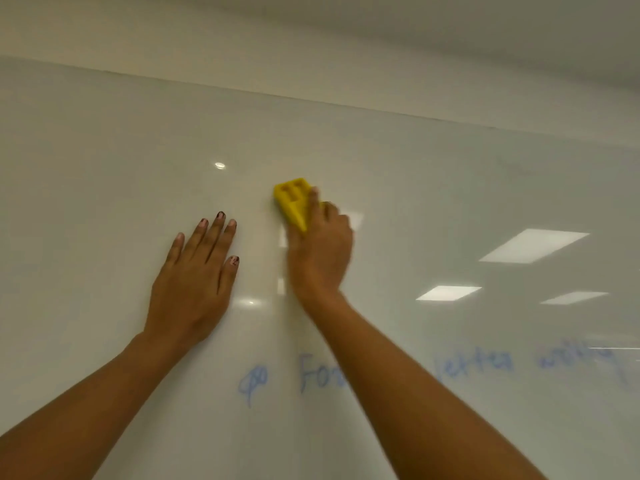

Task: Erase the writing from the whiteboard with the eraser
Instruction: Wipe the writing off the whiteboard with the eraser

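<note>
Glossy and white, the wall-mounted whiteboard (450, 188) fills nearly all of your view, its top edge running as a thin dark line that slopes down toward the right, with a plain pale wall above it. Bright rectangular reflections of ceiling lights (533, 244) sit on the board's right side, and a small round glint shows up toward the middle.

Your right hand (320, 252) is raised to the upper middle of the board and holds the yellow plastic block eraser (292, 202). Your fingers (313, 199) are wrapped over its right side, with one lying along the top of it, so the eraser's ribbed yellow back and its upper left corner stick out past your hand. The eraser is against the board surface, well below the top edge. Hand and eraser are a little blurred.

Your left hand (197, 278) lies flat on the board just to the left of the right one, palm to the surface, fingers straight and only slightly spread, holding nothing. Its nails carry chipped dark polish.

Lower on the board, beneath both hands, a line of blue handwritten marker writing (311, 374) runs toward the right edge. Your right forearm crosses over part of it, and the words are too soft to read fully. Around the eraser the board looks clean.
</note>
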